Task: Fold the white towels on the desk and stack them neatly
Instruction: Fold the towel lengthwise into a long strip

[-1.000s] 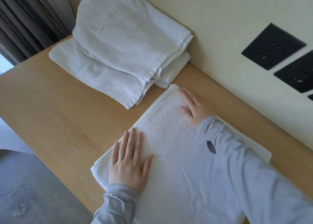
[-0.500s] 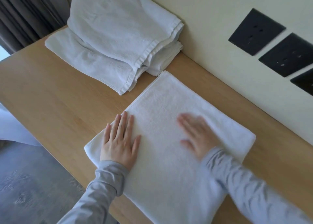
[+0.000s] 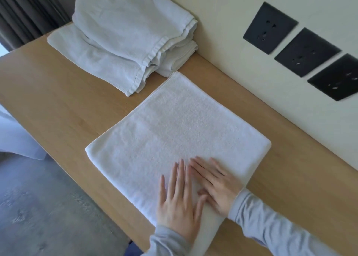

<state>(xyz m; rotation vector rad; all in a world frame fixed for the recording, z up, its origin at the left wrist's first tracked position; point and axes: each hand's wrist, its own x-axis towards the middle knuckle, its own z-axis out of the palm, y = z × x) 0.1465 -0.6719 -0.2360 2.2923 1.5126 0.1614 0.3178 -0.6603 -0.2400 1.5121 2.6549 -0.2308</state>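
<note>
Our left grip (image 3: pixel 178 201) and right grip (image 3: pixel 217 188) lie flat, released, side by side, the folded towel (image 3: pixel 174 124) beneath them. Earlier we held them apart.

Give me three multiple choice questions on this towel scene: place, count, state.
1. Where does the loose towel pile lie? A) on the floor B) on the desk against the wall C) under the hands
2. How many black wall sockets show? A) one B) three C) five
3. How do the left hand and right hand meet the folded towel? A) flat, fingers straight B) pinching a corner C) lifted clear
Answers: B, it leans on the wall; B, three plates in a row; A, palms lie flat.
</note>
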